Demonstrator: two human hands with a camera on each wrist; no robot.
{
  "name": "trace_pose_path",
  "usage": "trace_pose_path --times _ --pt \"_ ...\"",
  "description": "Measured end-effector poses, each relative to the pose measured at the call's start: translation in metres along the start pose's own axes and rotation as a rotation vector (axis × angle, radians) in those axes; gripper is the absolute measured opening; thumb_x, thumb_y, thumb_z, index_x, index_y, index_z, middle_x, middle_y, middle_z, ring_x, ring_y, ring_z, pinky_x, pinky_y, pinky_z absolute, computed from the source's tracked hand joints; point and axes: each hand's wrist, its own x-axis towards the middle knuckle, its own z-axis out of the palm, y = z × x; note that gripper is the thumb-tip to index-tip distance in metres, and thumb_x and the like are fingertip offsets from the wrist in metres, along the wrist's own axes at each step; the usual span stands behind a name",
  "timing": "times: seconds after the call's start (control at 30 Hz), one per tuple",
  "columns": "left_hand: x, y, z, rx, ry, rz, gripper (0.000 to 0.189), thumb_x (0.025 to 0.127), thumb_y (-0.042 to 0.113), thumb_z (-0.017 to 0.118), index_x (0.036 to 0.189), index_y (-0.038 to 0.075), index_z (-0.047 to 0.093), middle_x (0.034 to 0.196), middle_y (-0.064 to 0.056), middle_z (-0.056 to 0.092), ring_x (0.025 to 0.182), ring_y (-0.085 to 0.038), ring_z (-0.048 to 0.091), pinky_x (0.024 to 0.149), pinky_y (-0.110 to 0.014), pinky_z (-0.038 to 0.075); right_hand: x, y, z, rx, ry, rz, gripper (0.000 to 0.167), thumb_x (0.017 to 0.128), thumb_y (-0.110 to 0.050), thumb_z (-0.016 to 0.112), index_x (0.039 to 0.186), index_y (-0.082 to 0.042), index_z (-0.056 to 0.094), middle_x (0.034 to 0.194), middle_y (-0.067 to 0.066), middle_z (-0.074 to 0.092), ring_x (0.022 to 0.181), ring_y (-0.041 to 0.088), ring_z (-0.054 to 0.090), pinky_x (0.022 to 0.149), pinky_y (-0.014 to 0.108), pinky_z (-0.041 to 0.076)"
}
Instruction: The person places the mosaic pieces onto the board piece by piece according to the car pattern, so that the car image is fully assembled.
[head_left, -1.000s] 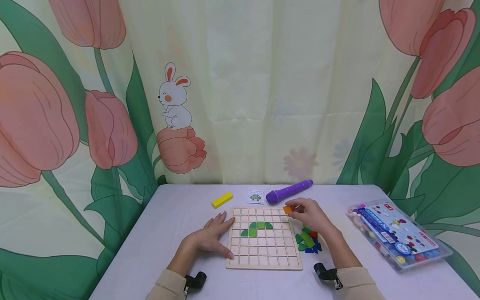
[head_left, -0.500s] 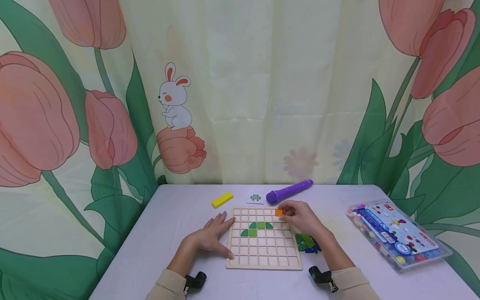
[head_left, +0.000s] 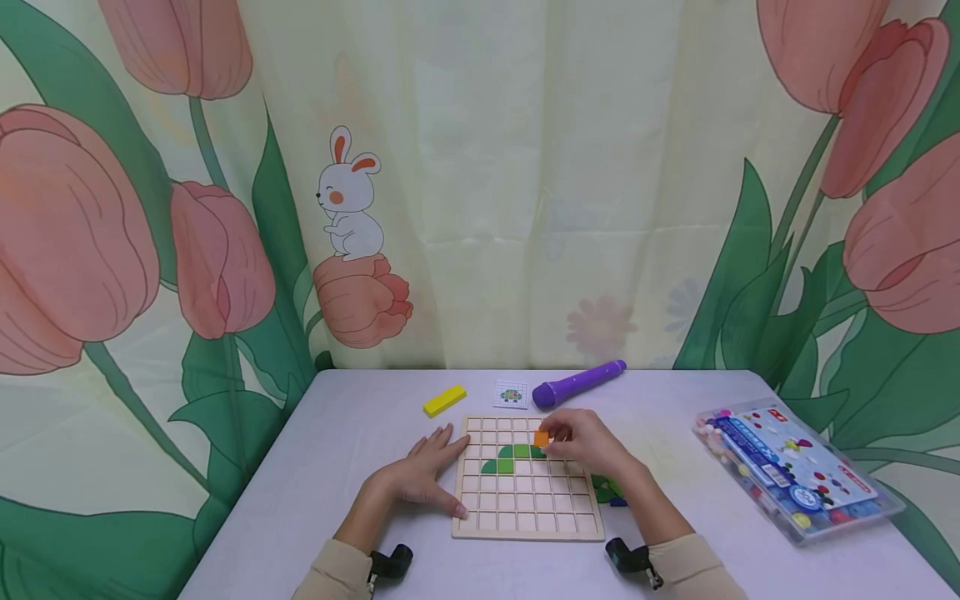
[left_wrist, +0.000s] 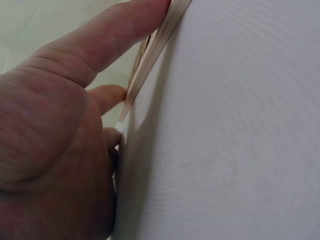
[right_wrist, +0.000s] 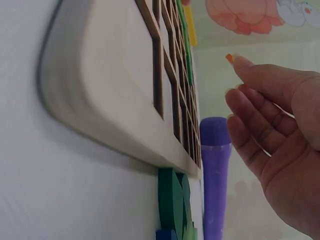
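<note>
A wooden grid board lies on the white table. In its cells sit two light green squares and darker green quarter-round pieces. Over the board's upper right part, my right hand pinches an orange square tile between thumb and fingers. The right wrist view shows only a sliver of that tile, held above the board. My left hand is spread at the board's left side, its thumb and index finger touching the edge; in the left wrist view the thumb rests against the wooden rim.
Right of the board lies a pile of loose green and blue pieces, partly behind my right forearm. Behind the board are a yellow block, a small turtle picture card and a purple microphone. A clear plastic case stands far right.
My right hand has moved left and slightly nearer with the orange tile, from the board's upper right corner to above the green pieces. The left hand stays put.
</note>
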Motion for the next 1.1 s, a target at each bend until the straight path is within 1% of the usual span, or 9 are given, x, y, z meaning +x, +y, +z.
trace_pose_path --times 0.2,0.33,0.53,0.8,1.1 --pt "-0.001 0.0 0.0 0.0 0.0 0.002 0.122 0.066 0.068 0.087 0.166 0.03 0.027 0.177 -0.01 0.006 0.164 -0.03 0.0 0.131 -0.059 0.004 0.003 -0.003 0.009 -0.01 -0.086 -0.03 0.023 0.086 -0.009 0.084 0.108 -0.01 0.077 0.088 -0.004 0.068 0.079 0.015 0.059 0.07 0.022 0.052" --pt "0.0 0.0 0.0 0.009 -0.002 0.0 0.122 0.066 0.069 0.086 0.166 0.03 0.027 0.177 -0.01 0.006 0.164 -0.029 0.0 0.131 -0.059 0.004 0.003 -0.005 0.014 -0.001 -0.129 -0.052 0.023 0.086 -0.012 0.085 0.108 -0.011 0.077 0.089 -0.005 0.069 0.079 0.014 0.059 0.07 0.023 0.051" --pt "0.0 0.001 -0.001 0.009 -0.004 -0.008 0.122 0.066 0.068 0.086 0.166 0.031 0.028 0.177 -0.01 0.006 0.164 -0.029 0.0 0.131 -0.06 0.004 0.002 -0.006 0.019 0.006 -0.163 -0.07 0.02 0.087 -0.015 0.085 0.106 -0.012 0.078 0.09 -0.005 0.072 0.08 0.013 0.06 0.072 0.023 0.051" --pt "-0.001 0.002 0.0 0.002 -0.002 -0.009 0.122 0.066 0.067 0.087 0.166 0.03 0.027 0.177 -0.01 0.005 0.164 -0.029 0.0 0.131 -0.06 0.004 0.002 -0.006 0.023 0.007 -0.213 -0.029 0.02 0.088 -0.015 0.084 0.107 -0.014 0.078 0.09 -0.008 0.071 0.083 0.015 0.059 0.074 0.024 0.049" --pt "-0.001 0.003 -0.001 0.0 -0.004 0.001 0.122 0.066 0.066 0.087 0.166 0.029 0.028 0.177 -0.011 0.005 0.164 -0.03 0.0 0.131 -0.06 0.003 0.0 -0.008 0.025 -0.013 -0.216 -0.022 0.022 0.089 -0.017 0.083 0.11 -0.014 0.078 0.092 -0.007 0.069 0.086 0.017 0.058 0.076 0.027 0.048"
